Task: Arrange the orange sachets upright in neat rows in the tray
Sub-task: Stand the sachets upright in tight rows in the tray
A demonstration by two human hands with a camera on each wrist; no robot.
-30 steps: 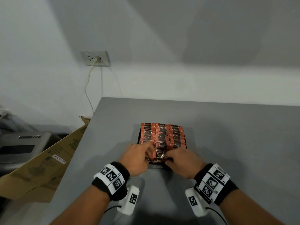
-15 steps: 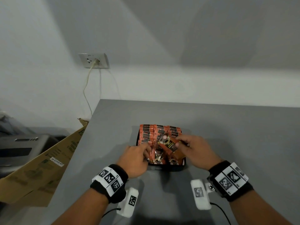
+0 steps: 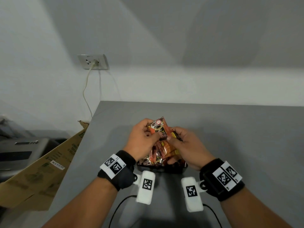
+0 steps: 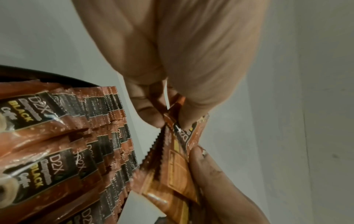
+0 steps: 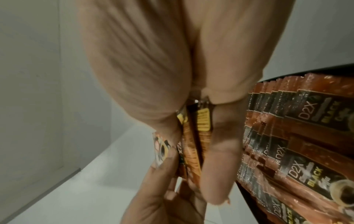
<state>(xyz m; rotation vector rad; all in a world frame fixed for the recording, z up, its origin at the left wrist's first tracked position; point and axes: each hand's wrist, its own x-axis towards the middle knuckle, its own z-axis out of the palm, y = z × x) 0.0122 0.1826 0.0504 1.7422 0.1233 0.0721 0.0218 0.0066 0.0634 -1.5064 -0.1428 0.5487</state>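
Note:
A black tray [image 3: 182, 168] on the grey table holds orange sachets standing in rows [image 4: 67, 144], also seen in the right wrist view [image 5: 287, 136]. Both hands hover above the tray's near end and hide most of it in the head view. My right hand [image 3: 172, 137] grips a small bunch of orange sachets [image 3: 167, 149] between thumb and fingers [image 5: 220, 151]. My left hand [image 3: 153, 134] pinches the front sachet [image 3: 158, 127] of that bunch near its top edge [image 4: 172, 115]. The bunch is held in the air, roughly upright.
The grey table [image 3: 246, 145] runs to the right and far side, its left edge close to the tray. A cardboard box [image 3: 41, 170] leans beside that edge, with a grey machine [image 3: 16, 152] behind it. A wall socket with a cable [image 3: 93, 62] is above.
Both hands were low at the tray's near end. The right hand lifted sachets out, and now both hands are raised over the tray, holding the bunch between them.

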